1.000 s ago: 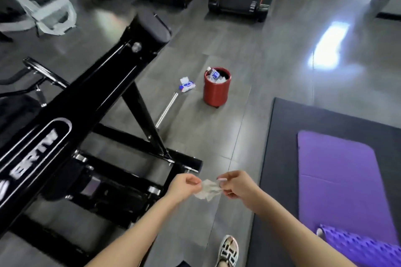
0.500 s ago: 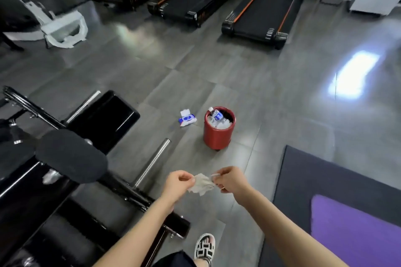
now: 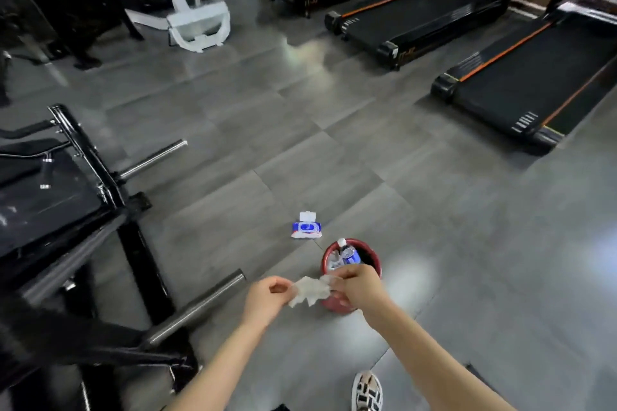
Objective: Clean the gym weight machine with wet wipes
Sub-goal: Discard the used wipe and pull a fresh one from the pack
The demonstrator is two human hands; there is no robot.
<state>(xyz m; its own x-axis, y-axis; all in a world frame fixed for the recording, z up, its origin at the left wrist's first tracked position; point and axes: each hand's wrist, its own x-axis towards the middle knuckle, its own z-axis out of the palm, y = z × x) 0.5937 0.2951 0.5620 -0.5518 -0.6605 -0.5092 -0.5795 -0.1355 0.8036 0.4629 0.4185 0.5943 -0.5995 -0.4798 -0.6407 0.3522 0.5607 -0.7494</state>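
Observation:
A crumpled white wet wipe is stretched between both my hands. My left hand pinches its left end and my right hand pinches its right end, just above the near rim of a red bin. The bin holds a plastic bottle and used wipes. A blue and white wet wipe pack with its lid flipped up lies on the floor just beyond the bin. The black weight machine fills the left side, with two steel pegs sticking out toward me.
Three black treadmills line the far right. A white machine base stands at the back. My sandalled foot is at the bottom edge. Grey tiled floor lies between the machine and the treadmills.
The view has swung up and left, and I have come closer to the red bin. My hands, still holding the wipe, are now right over its near rim.

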